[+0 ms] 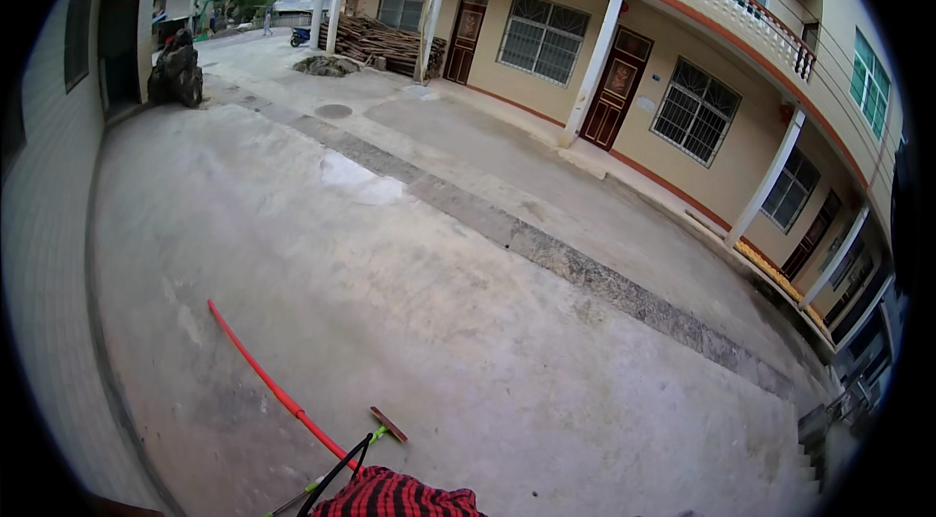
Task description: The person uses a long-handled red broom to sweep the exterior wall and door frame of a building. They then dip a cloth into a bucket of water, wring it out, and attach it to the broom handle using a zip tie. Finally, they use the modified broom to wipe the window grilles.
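Observation:
Neither of my hands is in view. At the bottom edge shows a red and black patterned cloth [398, 495], perhaps part of clothing. From behind it a long red pole [281, 396] reaches up and left over the concrete ground. A squeegee-like tool with a bright green neck and a narrow dark reddish head [388, 425] lies close to the cloth, its thin handle running down to the left. A black hose or strap [338, 471] crosses near the tool's neck and the pole's lower part. What holds the pole is hidden.
A tiled wall [51, 239] runs along the left, with a dark rock [176, 70] near its far end. A paved strip [556, 257] crosses the concrete yard. Beyond stand white pillars [596, 71], stacked wood [380, 42] and a parked motorbike [300, 37]. Steps [806, 466] descend at lower right.

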`<action>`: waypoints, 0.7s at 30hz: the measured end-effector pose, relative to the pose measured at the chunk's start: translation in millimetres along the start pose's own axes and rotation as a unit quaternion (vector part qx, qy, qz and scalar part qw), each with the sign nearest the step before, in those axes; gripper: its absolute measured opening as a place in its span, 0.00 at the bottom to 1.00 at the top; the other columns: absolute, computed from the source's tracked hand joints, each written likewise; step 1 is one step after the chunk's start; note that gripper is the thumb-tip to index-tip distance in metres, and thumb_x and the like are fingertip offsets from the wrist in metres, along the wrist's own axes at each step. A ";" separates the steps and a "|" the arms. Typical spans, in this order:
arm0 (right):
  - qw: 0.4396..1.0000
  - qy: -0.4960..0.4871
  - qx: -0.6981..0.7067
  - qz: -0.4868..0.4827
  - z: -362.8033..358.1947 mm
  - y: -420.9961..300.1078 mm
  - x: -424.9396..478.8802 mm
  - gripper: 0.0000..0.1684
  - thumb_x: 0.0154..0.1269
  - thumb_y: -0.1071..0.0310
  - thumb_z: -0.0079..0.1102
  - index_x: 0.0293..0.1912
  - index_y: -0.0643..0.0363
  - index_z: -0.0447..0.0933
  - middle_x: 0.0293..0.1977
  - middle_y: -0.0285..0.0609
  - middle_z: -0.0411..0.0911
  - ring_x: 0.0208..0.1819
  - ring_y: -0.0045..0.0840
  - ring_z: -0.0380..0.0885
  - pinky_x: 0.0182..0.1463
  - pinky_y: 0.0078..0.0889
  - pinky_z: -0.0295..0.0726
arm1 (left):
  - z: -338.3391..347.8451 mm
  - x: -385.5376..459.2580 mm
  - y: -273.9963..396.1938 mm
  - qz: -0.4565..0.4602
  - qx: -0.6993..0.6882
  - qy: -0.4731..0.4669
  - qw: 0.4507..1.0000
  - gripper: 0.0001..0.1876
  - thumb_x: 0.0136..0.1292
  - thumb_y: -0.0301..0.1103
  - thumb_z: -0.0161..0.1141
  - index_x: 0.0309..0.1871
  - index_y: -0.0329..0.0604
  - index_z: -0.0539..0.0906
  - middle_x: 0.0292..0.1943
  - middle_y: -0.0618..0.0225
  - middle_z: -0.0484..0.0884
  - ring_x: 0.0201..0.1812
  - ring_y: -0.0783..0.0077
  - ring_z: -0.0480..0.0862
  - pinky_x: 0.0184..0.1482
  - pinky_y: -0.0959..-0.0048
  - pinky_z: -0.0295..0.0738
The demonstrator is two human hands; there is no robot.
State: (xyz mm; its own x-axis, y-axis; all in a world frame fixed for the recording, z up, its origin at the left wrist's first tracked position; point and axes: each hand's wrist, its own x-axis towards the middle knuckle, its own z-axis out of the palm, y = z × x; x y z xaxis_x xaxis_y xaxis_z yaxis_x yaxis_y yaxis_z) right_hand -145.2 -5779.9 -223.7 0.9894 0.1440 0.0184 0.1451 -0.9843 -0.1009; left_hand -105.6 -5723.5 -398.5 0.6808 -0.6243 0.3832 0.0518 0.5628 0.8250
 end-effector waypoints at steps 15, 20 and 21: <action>0.984 -0.005 -0.103 -0.145 -10.1 15.2 -18.8 0.07 0.53 0.67 0.49 0.29 0.58 0.75 0.24 0.45 0.71 0.30 0.39 0.71 0.38 0.43 0.67 | -8.4 2.5 -18.0 -0.135 -0.118 0.024 0.983 0.10 0.59 0.34 0.60 0.36 0.36 0.82 0.31 0.66 0.83 0.35 0.77 0.80 0.40 0.76 0.75; 0.980 -0.055 -0.111 -0.158 -4.6 18.1 -28.7 0.09 0.52 0.64 0.52 0.32 0.57 0.76 0.24 0.45 0.72 0.30 0.39 0.72 0.38 0.44 0.67 | -13.9 6.0 -32.3 -0.087 -0.069 0.008 0.994 0.08 0.53 0.30 0.65 0.34 0.37 0.82 0.32 0.67 0.82 0.35 0.78 0.79 0.39 0.77 0.74; 0.978 -0.069 -0.117 -0.159 -3.9 17.8 -31.1 0.10 0.52 0.63 0.52 0.32 0.57 0.76 0.25 0.45 0.72 0.30 0.39 0.73 0.37 0.44 0.67 | -12.5 5.3 -31.7 -0.094 -0.059 0.005 0.994 0.07 0.52 0.29 0.65 0.33 0.38 0.81 0.32 0.67 0.81 0.35 0.78 0.78 0.39 0.78 0.74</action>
State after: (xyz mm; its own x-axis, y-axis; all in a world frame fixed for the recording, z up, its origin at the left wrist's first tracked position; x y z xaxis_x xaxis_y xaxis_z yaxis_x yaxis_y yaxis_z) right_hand -173.3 -5802.3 -222.2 0.8881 0.4425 -0.1241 0.4561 -0.8818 0.1197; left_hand -94.5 -5737.8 -427.8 0.6587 -0.7188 0.2226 0.2636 0.4975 0.8264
